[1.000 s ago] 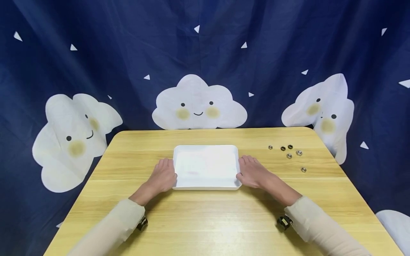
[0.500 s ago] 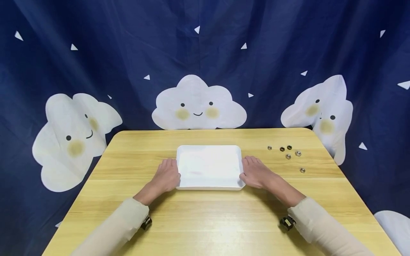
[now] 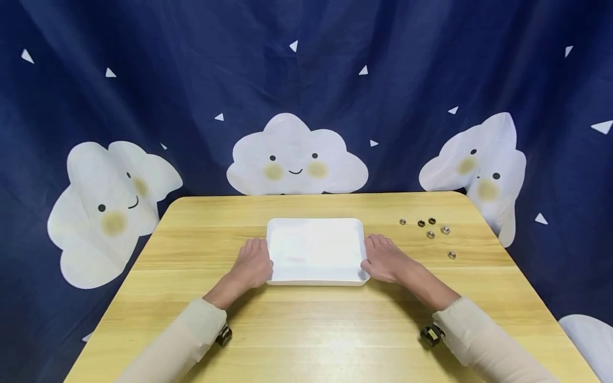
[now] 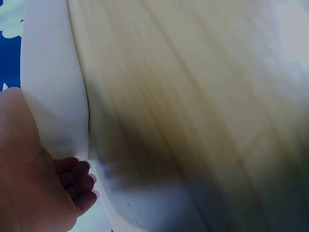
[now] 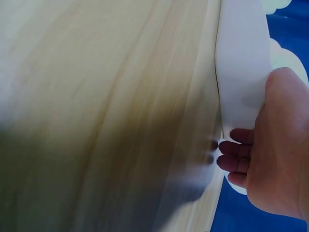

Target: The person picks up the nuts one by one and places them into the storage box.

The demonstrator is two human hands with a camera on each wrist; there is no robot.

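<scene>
A shallow white rectangular tray (image 3: pixel 316 282) lies on the wooden table in the head view, with nothing inside it. My left hand (image 3: pixel 252 264) grips its left short side, thumb at the rim near the front corner. On the opposite short side my right hand (image 3: pixel 384 258) holds the tray the same way. In the left wrist view the tray's outer wall (image 4: pixel 55 87) runs beside my left hand (image 4: pixel 34 179), fingers curled at its lower edge. The right wrist view shows curled fingers of my right hand (image 5: pixel 280 150) under the tray wall (image 5: pixel 244 63).
Several small hex nuts lie loose to the right of the tray, some silver, such as one nut (image 3: pixel 452 255), and two black, one of them a dark nut (image 3: pixel 421 223). A navy curtain (image 3: pixel 325 80) with printed clouds hangs behind the table (image 3: pixel 306 330).
Both hands and the tray have shifted slightly to the right over the table, closer to the nuts. The grip on both sides is unchanged.
</scene>
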